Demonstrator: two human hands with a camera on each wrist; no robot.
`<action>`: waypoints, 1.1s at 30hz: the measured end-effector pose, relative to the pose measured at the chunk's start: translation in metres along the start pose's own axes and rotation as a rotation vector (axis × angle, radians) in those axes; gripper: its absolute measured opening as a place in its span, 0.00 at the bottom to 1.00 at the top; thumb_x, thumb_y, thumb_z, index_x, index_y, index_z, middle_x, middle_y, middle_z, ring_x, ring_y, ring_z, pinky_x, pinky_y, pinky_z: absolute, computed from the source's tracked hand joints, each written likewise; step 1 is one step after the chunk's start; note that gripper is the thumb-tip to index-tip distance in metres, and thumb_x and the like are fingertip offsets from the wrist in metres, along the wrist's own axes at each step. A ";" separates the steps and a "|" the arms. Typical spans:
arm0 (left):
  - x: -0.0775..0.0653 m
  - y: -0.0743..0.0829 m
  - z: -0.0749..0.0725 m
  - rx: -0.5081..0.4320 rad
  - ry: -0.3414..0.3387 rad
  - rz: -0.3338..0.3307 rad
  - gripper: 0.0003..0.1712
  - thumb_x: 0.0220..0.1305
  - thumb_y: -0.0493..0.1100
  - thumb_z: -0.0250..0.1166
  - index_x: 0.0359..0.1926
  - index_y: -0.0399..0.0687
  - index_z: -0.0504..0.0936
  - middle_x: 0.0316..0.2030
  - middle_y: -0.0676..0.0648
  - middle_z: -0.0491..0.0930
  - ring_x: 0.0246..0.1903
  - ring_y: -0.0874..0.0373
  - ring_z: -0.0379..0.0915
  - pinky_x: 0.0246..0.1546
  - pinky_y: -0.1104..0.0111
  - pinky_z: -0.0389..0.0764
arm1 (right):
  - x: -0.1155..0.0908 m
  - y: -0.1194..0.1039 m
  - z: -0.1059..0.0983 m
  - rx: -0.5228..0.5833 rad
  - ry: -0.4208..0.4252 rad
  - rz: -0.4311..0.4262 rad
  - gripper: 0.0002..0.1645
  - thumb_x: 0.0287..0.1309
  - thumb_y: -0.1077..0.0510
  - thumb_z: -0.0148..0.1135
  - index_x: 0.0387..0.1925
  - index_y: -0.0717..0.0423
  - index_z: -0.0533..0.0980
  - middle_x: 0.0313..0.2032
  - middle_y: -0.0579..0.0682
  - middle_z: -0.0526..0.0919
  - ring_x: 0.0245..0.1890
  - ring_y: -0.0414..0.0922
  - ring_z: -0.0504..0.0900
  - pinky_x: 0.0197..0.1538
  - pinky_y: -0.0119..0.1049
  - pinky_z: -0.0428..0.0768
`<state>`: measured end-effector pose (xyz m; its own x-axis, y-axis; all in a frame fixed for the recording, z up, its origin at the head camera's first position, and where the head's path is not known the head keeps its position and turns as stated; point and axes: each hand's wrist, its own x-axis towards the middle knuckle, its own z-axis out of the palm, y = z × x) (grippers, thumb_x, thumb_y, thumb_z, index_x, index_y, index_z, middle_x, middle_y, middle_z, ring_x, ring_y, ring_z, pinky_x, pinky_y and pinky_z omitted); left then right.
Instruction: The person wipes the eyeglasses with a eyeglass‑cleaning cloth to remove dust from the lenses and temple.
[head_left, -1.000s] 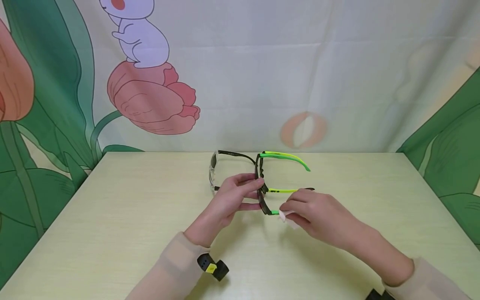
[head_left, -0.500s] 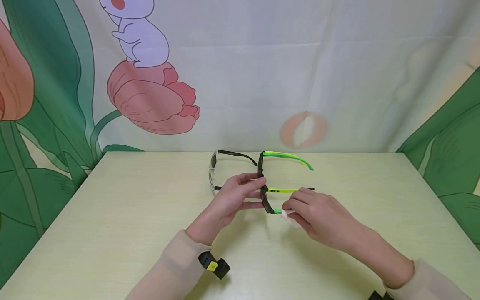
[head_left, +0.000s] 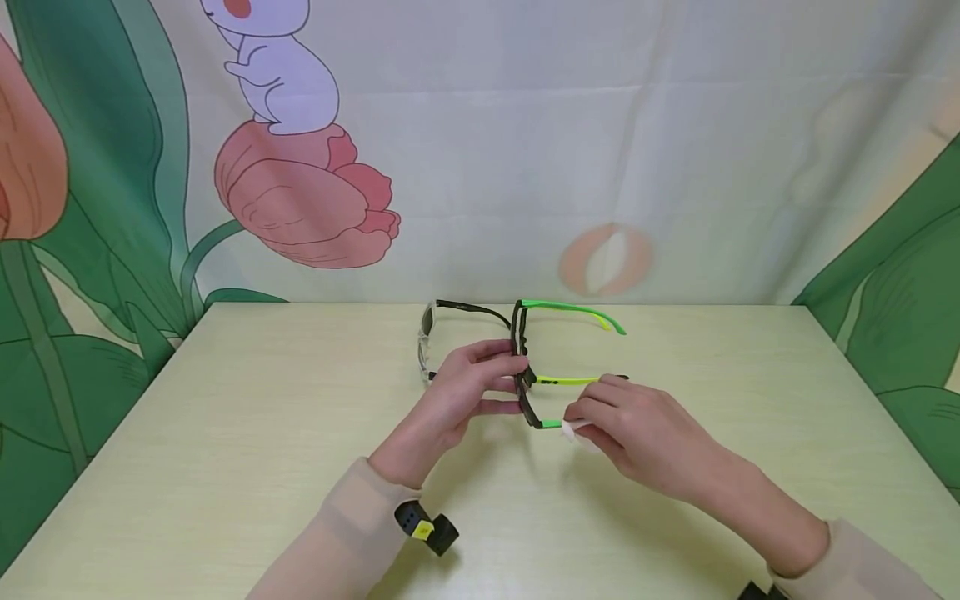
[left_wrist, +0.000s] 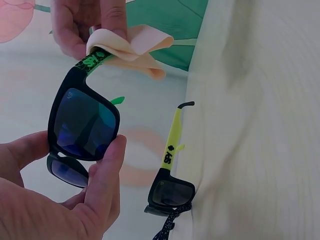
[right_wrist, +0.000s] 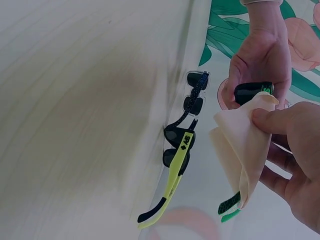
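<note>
My left hand (head_left: 465, 387) grips a pair of black-framed sunglasses (left_wrist: 85, 125) with green temples by the front, fingers and thumb near the bridge. They are held up above the table, with the temples pointing right. With my right hand (head_left: 637, 425) I pinch a pale cleaning cloth (right_wrist: 245, 135) folded round the near green temple. In the right wrist view, the temple's tip (right_wrist: 230, 205) sticks out below the cloth. Part of the cloth is hidden behind my right fingers in the head view.
Behind the held pair, black sunglasses with yellow temples (head_left: 566, 381) stand on the table (head_left: 225, 450). Left of them are clear-framed sunglasses (head_left: 424, 342) with dark temples, partly hidden by my left hand. A printed curtain (head_left: 480, 167) hangs at the table's far edge.
The held sunglasses shift slightly right, then back left, and their far temple now sits a little higher over the yellow one. My right hand and the cloth have moved slightly right.
</note>
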<state>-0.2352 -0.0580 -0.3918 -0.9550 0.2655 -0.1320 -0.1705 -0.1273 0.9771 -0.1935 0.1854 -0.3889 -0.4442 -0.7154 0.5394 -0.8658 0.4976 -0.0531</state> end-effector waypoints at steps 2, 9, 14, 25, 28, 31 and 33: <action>0.000 0.000 -0.002 -0.005 0.005 0.002 0.32 0.68 0.39 0.68 0.69 0.33 0.70 0.57 0.32 0.77 0.40 0.49 0.82 0.42 0.55 0.88 | -0.002 0.002 -0.002 0.000 -0.004 0.009 0.10 0.55 0.65 0.76 0.38 0.53 0.84 0.36 0.40 0.83 0.36 0.39 0.79 0.36 0.33 0.83; -0.001 0.000 -0.010 -0.010 0.012 -0.012 0.32 0.67 0.39 0.68 0.69 0.34 0.71 0.55 0.37 0.79 0.41 0.49 0.83 0.42 0.54 0.88 | -0.011 0.010 -0.007 -0.004 -0.014 0.039 0.09 0.57 0.67 0.74 0.38 0.53 0.83 0.37 0.39 0.83 0.39 0.39 0.81 0.37 0.35 0.85; -0.001 0.001 -0.013 -0.018 0.006 -0.026 0.32 0.67 0.39 0.68 0.69 0.35 0.70 0.57 0.37 0.77 0.39 0.52 0.82 0.43 0.54 0.88 | -0.016 0.013 -0.008 -0.014 -0.009 0.068 0.12 0.54 0.69 0.76 0.37 0.53 0.83 0.37 0.40 0.83 0.39 0.40 0.82 0.37 0.36 0.86; -0.002 0.001 -0.013 -0.027 -0.004 -0.025 0.33 0.70 0.38 0.67 0.71 0.32 0.66 0.62 0.36 0.72 0.39 0.53 0.79 0.43 0.54 0.88 | -0.013 0.009 -0.005 -0.018 0.012 0.064 0.13 0.49 0.70 0.78 0.35 0.54 0.85 0.35 0.41 0.84 0.36 0.39 0.82 0.35 0.34 0.85; -0.002 0.001 -0.011 -0.032 0.004 -0.023 0.33 0.70 0.37 0.67 0.71 0.32 0.67 0.61 0.36 0.73 0.39 0.53 0.79 0.43 0.54 0.88 | -0.009 0.005 -0.003 -0.026 0.005 0.068 0.13 0.49 0.70 0.79 0.35 0.54 0.85 0.35 0.41 0.84 0.36 0.39 0.81 0.35 0.34 0.85; -0.003 0.001 -0.009 -0.034 0.013 -0.023 0.33 0.70 0.37 0.67 0.71 0.32 0.67 0.61 0.37 0.73 0.39 0.52 0.79 0.43 0.54 0.88 | -0.006 0.002 -0.001 -0.035 -0.002 0.079 0.14 0.48 0.70 0.80 0.35 0.53 0.85 0.34 0.42 0.84 0.35 0.40 0.82 0.36 0.34 0.85; -0.003 0.000 -0.008 -0.033 0.018 -0.024 0.34 0.70 0.37 0.67 0.71 0.33 0.66 0.61 0.37 0.72 0.41 0.50 0.80 0.43 0.54 0.88 | -0.004 0.000 0.001 -0.034 -0.011 0.082 0.14 0.48 0.69 0.80 0.35 0.54 0.85 0.34 0.42 0.84 0.36 0.40 0.82 0.36 0.34 0.85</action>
<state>-0.2339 -0.0665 -0.3924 -0.9547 0.2516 -0.1589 -0.2012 -0.1523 0.9676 -0.1919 0.1881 -0.3922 -0.5156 -0.6770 0.5253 -0.8184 0.5707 -0.0677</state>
